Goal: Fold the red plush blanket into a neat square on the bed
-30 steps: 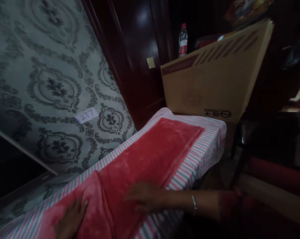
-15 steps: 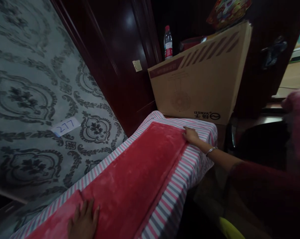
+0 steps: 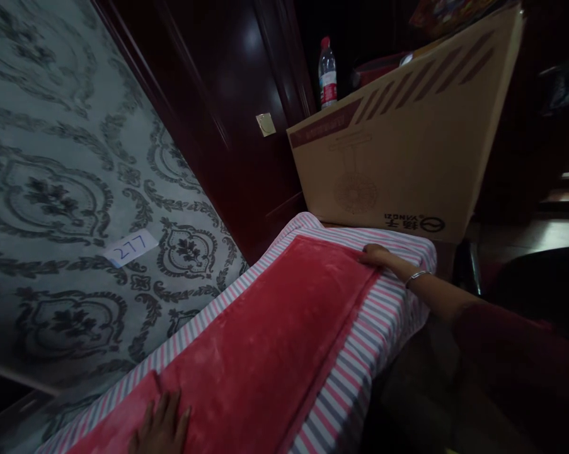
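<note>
A long, folded red plush cloth (image 3: 265, 328) lies over a striped sheet (image 3: 334, 384) of pink, grey and white. On the near part of the cloth, my left hand (image 3: 161, 425) rests flat with its fingers spread; the frame's lower edge cuts off its palm. At the cloth's far right corner, my right hand (image 3: 375, 256) has its fingers closed on the edge. A metal bracelet (image 3: 417, 277) circles my right wrist.
A big cardboard box (image 3: 397, 145) stands beyond the sheet's far end. Behind its upper left edge is a red-capped bottle (image 3: 327, 74). A dark red wooden door (image 3: 227, 94) and a patterned wall (image 3: 76, 208) with a "277" label (image 3: 131, 248) run along the left.
My right fingers, earlier stretched over the cloth's far corner, are now curled on its edge. My left hand stays in place on the cloth. The view has shifted slightly.
</note>
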